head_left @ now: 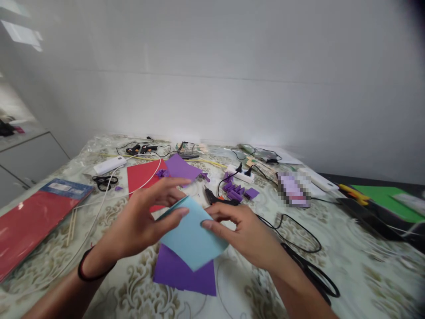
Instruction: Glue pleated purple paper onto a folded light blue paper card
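floral tablecloth (348,274), blue paper (192,241), corner pointing nearward

Reads as matt, smooth paper on the light-blue sheet (194,241) and the purple sheet (184,272), as glossy film wrap on the red pack (29,221), as pale bare wood on the thin sticks (71,226), as smooth white plastic on the power strip (239,175), and as faintly shiny patterned cloth on the table cover (348,274).
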Available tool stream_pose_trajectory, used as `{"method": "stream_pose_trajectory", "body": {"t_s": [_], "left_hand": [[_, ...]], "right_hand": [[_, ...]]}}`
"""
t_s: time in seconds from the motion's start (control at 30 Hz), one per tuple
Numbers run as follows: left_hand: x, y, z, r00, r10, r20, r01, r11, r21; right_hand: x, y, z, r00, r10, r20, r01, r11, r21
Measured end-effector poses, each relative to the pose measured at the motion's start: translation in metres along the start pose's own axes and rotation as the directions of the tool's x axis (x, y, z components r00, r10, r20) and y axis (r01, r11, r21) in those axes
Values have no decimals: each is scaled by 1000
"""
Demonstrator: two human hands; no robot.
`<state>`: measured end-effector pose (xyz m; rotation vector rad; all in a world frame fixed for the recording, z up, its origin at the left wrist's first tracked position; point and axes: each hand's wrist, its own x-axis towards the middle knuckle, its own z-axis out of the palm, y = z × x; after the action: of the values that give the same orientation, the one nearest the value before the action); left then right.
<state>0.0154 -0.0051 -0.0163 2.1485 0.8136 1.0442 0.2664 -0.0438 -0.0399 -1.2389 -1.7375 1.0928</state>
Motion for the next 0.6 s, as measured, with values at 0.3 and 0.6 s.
{"method": "stream_pose_trajectory", "body": {"t_s": [0.3, 0.6], "left_hand": [[4, -11, -4, 961, -266, 71, 271, 877, -397], [1, 5, -2, 970, -234, -63, 200, 921, -333]], "right_hand": [[6, 22, -14, 985, -5, -175, 75, 916, 394], [3, 10, -6, 999, -2, -41, 20, 894, 448]]}}
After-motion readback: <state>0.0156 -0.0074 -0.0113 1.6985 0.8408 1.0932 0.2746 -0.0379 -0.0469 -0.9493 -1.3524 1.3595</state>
